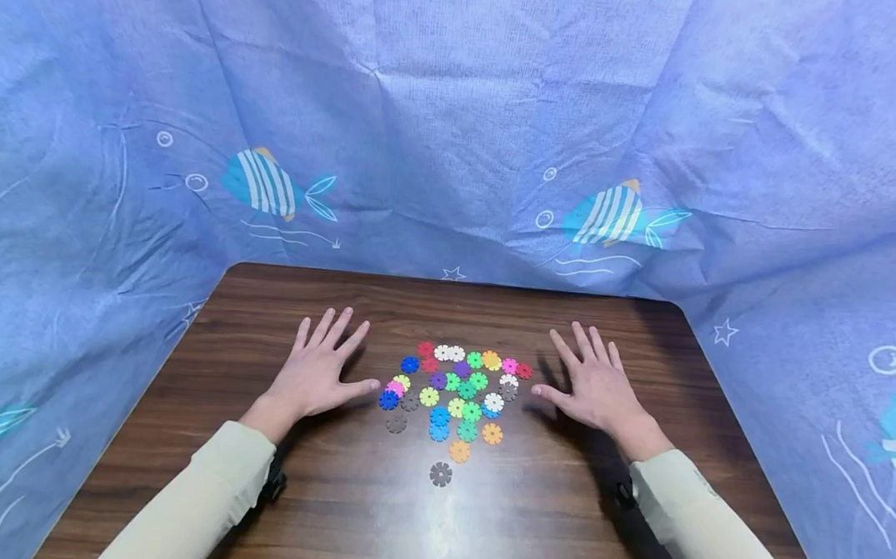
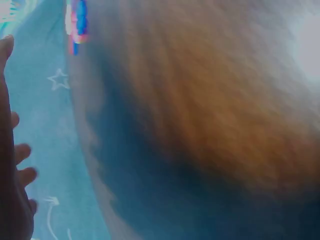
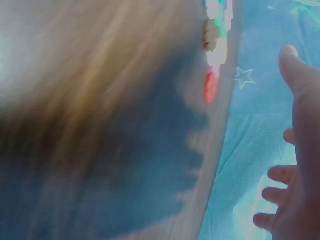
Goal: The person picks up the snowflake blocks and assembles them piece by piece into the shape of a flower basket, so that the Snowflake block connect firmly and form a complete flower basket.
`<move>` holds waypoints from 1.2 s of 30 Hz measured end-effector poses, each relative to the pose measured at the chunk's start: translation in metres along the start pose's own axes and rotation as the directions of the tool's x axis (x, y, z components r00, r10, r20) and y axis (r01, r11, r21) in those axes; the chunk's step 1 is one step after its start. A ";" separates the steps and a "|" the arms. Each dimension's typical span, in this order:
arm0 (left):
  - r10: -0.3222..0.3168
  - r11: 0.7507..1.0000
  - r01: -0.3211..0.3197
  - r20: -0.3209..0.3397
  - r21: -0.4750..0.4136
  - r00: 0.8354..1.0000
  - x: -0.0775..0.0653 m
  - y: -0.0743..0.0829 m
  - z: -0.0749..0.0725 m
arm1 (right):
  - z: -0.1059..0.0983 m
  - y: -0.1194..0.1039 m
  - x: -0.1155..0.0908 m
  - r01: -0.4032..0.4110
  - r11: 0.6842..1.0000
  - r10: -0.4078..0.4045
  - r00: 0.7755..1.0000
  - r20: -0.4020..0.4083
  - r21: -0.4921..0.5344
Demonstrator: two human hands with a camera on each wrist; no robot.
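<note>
Many flat, notched plastic discs [image 1: 451, 384] in several colours lie in a loose cluster mid-table, some overlapping. My left hand [image 1: 319, 374] is left of them, fingers spread and straight, its thumb tip close to a dark blue disc [image 1: 388, 399]. On the other side my right hand [image 1: 592, 384] is spread the same way, its thumb pointing at the white and grey discs. Neither hand holds anything. Both wrist views show the hands above the table, with shadows below. A dark grey disc [image 1: 441, 474] lies apart, nearest the front, behind an orange disc [image 1: 459, 451].
The brown wood-grain table [image 1: 348, 509] has rounded far corners. A blue cloth [image 1: 454, 130] printed with striped fish hangs behind it and along both sides. A bright light reflection shows near the table's front. Dark wrist devices sit under both light sleeves [image 1: 206, 486].
</note>
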State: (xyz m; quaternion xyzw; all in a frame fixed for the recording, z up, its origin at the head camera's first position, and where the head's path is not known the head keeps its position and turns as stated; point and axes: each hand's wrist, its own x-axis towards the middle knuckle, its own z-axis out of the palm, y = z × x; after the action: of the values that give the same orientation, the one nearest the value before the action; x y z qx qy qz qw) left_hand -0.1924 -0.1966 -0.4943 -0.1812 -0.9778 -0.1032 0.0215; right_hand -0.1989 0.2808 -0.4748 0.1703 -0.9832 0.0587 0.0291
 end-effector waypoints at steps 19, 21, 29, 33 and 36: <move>0.015 0.897 -0.035 -0.049 -0.440 0.999 0.064 0.050 0.001 | 0.012 -0.028 0.072 0.163 0.887 -0.155 0.986 -0.054 0.432; 0.007 0.897 -0.023 -0.036 -0.441 0.999 0.071 0.054 0.007 | 0.018 -0.033 0.076 0.134 0.882 -0.131 0.991 -0.038 0.451; 0.041 0.900 -0.049 -0.030 -0.433 0.999 0.089 0.070 0.033 | 0.040 -0.045 0.082 0.095 0.882 -0.118 0.993 0.021 0.462; 0.037 0.898 -0.046 -0.029 -0.437 0.999 0.093 0.075 0.038 | 0.042 -0.046 0.082 0.094 0.887 -0.111 0.994 0.011 0.451; 0.041 0.907 -0.048 -0.025 -0.419 0.999 0.094 0.076 0.038 | 0.043 -0.046 0.083 0.088 0.889 -0.109 0.994 0.021 0.450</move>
State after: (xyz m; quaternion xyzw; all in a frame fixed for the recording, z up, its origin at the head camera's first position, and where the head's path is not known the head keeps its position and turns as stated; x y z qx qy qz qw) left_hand -0.2531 -0.0862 -0.5094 -0.2031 -0.9282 -0.3117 -0.0080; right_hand -0.2628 0.2047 -0.5057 0.2231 -0.9337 0.2783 -0.0304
